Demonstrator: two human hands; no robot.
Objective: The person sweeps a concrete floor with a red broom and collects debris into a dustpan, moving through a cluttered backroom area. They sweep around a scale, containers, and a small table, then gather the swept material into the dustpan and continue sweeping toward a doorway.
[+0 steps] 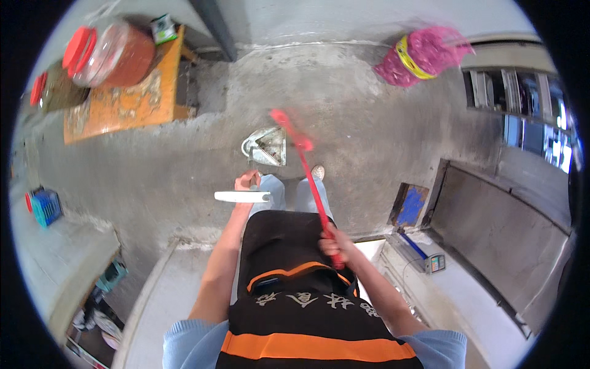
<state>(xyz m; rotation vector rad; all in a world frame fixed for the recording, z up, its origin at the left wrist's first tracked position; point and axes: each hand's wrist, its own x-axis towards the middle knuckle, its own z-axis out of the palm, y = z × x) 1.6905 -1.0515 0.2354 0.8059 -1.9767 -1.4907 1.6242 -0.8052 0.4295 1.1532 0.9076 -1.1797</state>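
Observation:
My right hand (335, 243) is closed round the upper handle of a red broom (314, 190). The broom reaches forward and slightly left, and its head is smeared by motion just right of a pale dustpan (276, 142) on the floor. My left hand (247, 179) is closed in front of my left leg. A white bar-like grip (242, 197) lies across that wrist in the picture. It looks like the top of the dustpan's long handle, seen from above; the shaft below is mostly hidden by my hand.
On the far left a worn orange wooden table (144, 101) bears large red-lidded jars (120, 55). A pink plastic bag (424, 55) sits at the far right. Low right are a metal-topped cabinet (491, 215) and a scale (433, 263); a counter (80, 246) stands left.

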